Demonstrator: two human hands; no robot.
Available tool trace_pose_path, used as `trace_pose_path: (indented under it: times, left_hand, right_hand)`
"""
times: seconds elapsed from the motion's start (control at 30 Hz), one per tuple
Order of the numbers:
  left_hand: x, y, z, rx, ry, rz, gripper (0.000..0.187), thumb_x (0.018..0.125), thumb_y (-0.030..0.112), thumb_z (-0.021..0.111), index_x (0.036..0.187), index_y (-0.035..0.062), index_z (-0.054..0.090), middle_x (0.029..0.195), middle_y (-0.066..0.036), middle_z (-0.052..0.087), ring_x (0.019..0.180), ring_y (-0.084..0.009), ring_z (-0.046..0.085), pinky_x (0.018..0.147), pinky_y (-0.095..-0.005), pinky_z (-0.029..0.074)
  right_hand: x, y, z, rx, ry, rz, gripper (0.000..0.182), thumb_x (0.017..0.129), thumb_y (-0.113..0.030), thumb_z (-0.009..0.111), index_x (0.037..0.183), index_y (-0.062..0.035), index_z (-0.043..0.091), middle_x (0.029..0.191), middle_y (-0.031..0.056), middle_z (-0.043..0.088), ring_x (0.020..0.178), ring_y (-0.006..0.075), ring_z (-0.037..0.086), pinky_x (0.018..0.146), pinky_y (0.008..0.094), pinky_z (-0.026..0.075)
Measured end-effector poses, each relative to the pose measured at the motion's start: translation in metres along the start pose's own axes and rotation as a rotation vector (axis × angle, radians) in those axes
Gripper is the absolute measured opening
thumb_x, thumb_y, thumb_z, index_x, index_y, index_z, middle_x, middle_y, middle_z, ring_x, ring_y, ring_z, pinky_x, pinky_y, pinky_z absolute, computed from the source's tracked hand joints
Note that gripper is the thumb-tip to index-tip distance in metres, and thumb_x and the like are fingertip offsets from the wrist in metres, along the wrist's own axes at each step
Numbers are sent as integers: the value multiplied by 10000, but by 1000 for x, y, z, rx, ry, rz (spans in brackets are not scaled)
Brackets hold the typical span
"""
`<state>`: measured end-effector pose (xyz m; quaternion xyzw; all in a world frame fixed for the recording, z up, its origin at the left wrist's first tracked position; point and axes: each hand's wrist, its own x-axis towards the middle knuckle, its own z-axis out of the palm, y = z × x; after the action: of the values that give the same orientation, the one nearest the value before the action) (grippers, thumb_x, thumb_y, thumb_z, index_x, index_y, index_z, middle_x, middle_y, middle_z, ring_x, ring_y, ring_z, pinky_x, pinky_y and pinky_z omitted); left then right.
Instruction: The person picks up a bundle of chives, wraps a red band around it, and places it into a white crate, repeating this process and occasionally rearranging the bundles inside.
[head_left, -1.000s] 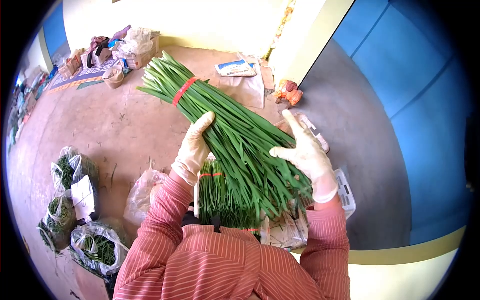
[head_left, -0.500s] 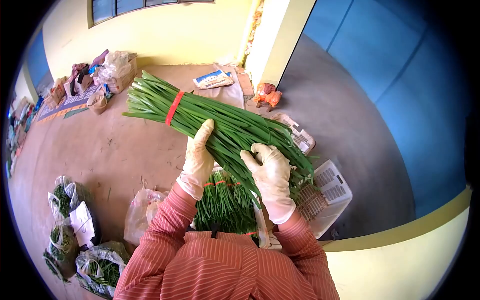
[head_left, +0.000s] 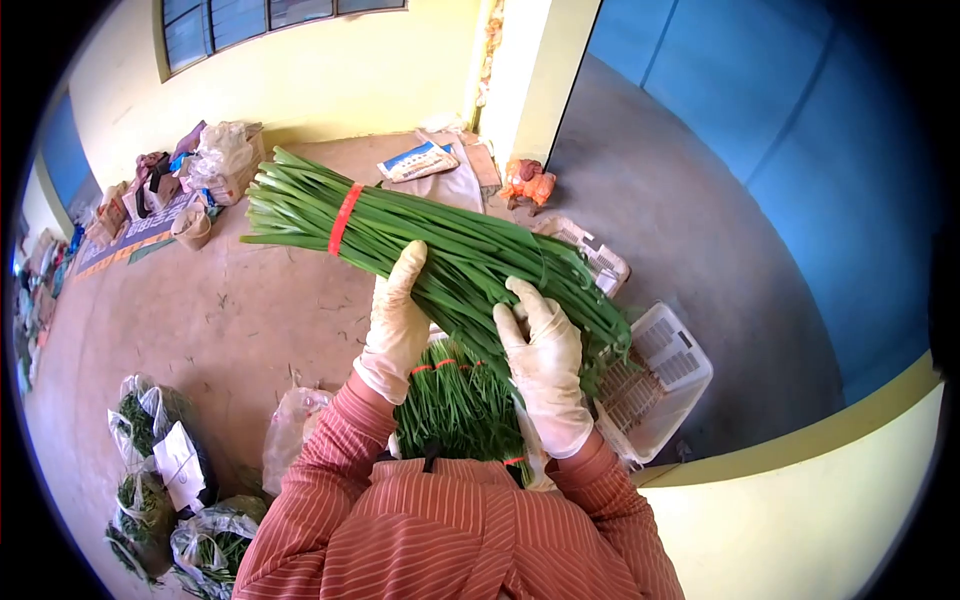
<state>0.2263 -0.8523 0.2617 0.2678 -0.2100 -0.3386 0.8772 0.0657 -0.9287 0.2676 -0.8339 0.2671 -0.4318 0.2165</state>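
A long bunch of green chives [head_left: 455,232] lies slantwise in front of me, its pale cut ends at the upper left. A red band [head_left: 345,218] wraps it near those ends. My left hand [head_left: 395,325], in a whitish glove, grips the bunch from below near its middle, thumb on top. My right hand [head_left: 548,365], gloved too, is closed on the leaves toward the tip end, with some fingers hidden behind them. Beneath the bunch, against my body, more red-banded chives [head_left: 455,405] stand packed in a container that is mostly hidden.
To the right stands a white plastic crate [head_left: 672,370], with another crate [head_left: 590,250] beyond it. Plastic bags of greens [head_left: 150,480] sit at the lower left. Near the pillar are an orange animal-shaped stool [head_left: 527,184] and a blue-white sack [head_left: 417,162]. A low wall [head_left: 800,500] runs along the right.
My right hand has shifted its fingers on the leaves, the index finger now straighter and higher. The view has tilted slightly, while the bunch stays nearly in place in my left hand.
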Motion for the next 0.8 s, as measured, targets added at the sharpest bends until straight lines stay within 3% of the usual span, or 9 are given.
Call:
trace_pose_path:
  times: [0.2,0.27,0.3,0.53,0.67,0.8]
  left_hand:
    - [-3,-5,6,-125,-15,-68,544,906,331,730,1330,59,525,1267,-68,610,1162,-208,591,1031,-391,462]
    - [-3,-5,9,-62,-19,-43,607,904,406,718,1350,48,517,1323,-91,592,1215,-246,556,1078,-445,419]
    - [-3,-5,11,-62,-20,-44,607,904,406,718,1350,48,517,1323,-91,592,1215,-246,556,1078,-445,419]
    - [0,-4,15,-7,44,1,549,915,405,702,1300,42,557,1248,-97,639,1139,-241,608,1035,-423,461]
    - [-1,-6,19,19,62,28,549,912,416,702,1291,43,564,1235,-97,645,1123,-237,617,1020,-412,473]
    - [-2,-3,19,10,44,-11,553,907,417,706,1286,40,566,1224,-99,649,1114,-240,621,1022,-404,470]
  right_hand:
    - [1,0,-5,-150,63,-132,537,809,-187,772,1300,-118,565,936,119,633,796,322,625,711,440,519]
    - [3,2,-4,-173,168,-245,565,799,-197,780,1306,-93,552,988,137,625,838,339,621,739,437,520]
    - [1,1,-4,-129,136,-179,569,788,-180,792,1298,-81,560,1014,145,622,877,339,622,765,430,519]
    - [0,-2,-20,104,163,-219,398,798,-100,784,1174,-69,660,948,110,654,813,296,652,706,389,534]
    - [0,-2,-34,46,184,-206,311,806,-78,786,1108,-94,710,790,67,663,664,244,652,615,354,523]
    - [6,-4,-39,-58,51,-29,278,854,-205,753,1109,-100,712,776,76,661,650,255,644,597,373,513]
